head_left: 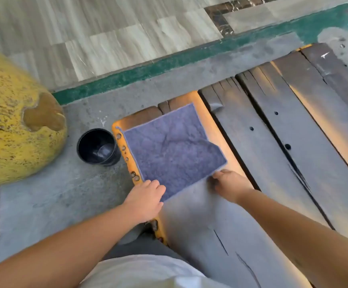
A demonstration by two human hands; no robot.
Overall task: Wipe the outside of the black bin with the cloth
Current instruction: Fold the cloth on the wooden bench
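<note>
A grey-blue cloth (172,150) lies spread flat on the end of a wooden bench (273,142), one far corner folded over. My left hand (146,199) pinches the cloth's near left corner. At the near right corner, my right hand (230,185) grips the edge. The small black bin (98,146) stands upright and empty on the concrete floor just left of the bench end, about a hand's width from the cloth. Neither hand touches the bin.
A large yellow speckled rounded object (13,121) sits on the floor left of the bin. Behind runs a green painted strip (169,63) and pale tiled flooring. The bench planks have gaps and bolt holes.
</note>
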